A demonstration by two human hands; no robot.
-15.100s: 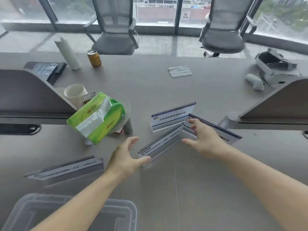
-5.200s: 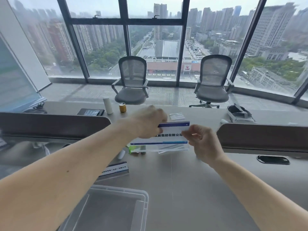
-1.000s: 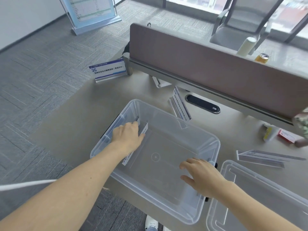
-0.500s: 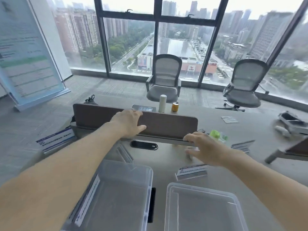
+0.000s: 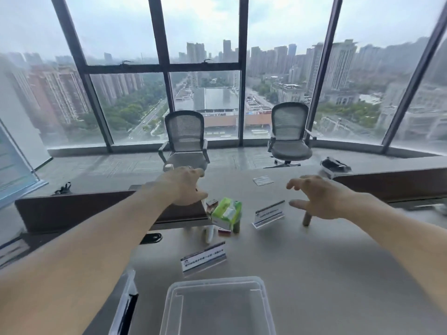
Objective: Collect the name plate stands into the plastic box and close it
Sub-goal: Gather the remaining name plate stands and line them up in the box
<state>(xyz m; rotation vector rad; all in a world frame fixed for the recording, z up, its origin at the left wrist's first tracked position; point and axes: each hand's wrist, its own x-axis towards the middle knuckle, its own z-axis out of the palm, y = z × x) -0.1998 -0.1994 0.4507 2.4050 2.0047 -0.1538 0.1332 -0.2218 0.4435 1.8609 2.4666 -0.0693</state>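
Two name plate stands are upright on the desk [image 5: 314, 262]: one stand [image 5: 269, 213] just right of the green tissue pack [image 5: 227, 211], the other stand [image 5: 203, 259] in front of the pack. Both hands hold nothing. The left hand [image 5: 183, 184] hovers left of the pack, fingers loosely bent; the right hand [image 5: 319, 199] hovers right of it, fingers spread. The plastic box [image 5: 124, 298] is in front-left of the pack, mostly hidden under the left arm, and its lid [image 5: 217, 310] lies off beside it.

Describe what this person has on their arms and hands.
Nothing is worn that shows. The left arm and right arm are bare right to the frame's edge, with no sleeves or cuffs. The left hand and right hand have no gloves, and neither wrist carries a watch or bracelet. The picture is too blurred to tell whether there are any rings.
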